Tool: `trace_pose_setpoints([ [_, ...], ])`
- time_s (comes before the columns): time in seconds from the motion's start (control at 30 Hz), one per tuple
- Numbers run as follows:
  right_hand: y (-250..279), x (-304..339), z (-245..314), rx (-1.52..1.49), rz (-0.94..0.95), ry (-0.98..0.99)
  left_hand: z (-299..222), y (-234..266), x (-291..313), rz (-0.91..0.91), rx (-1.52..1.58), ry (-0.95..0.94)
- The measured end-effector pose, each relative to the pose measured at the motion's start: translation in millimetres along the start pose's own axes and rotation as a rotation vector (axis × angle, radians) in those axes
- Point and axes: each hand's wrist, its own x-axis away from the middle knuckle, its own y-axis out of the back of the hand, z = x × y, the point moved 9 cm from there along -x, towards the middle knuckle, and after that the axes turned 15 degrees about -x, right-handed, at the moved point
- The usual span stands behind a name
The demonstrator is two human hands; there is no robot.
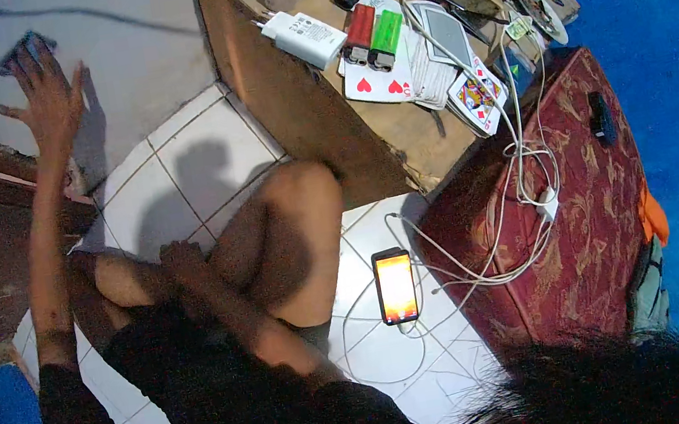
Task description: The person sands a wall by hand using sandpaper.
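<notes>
My left hand (49, 103) reaches to the upper left, palm toward a pale smooth surface (127, 46). Its fingers are stretched out and spread, the tips over a dark, flat, cloth-like piece (21, 53) that I cannot make out clearly. The hand casts a shadow beside it. Lower down, my right hand (183, 259) rests against my bent legs, in deep shadow; how its fingers lie is hidden. On the white tiles to my right lies a phone (396, 286) with a lit screen and a cable at its lower end.
A wooden table (388, 129) holds a white charger (303, 38), a red lighter (360, 31), a green lighter (387, 34) and playing cards (476, 93). White cables (520, 174) hang down over a dark red patterned cushion (552, 205). Behind it stands a blue wall (672, 70).
</notes>
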Motion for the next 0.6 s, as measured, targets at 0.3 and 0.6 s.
trace_pose_setpoints([
  [0.3,27,-7,-6,-0.126,0.178,-0.153,5,9,-19,-0.04,-0.017,0.115],
  [0.6,14,-13,6,-0.119,0.179,-0.15,-1,-9,26,0.075,-0.05,-0.057],
])
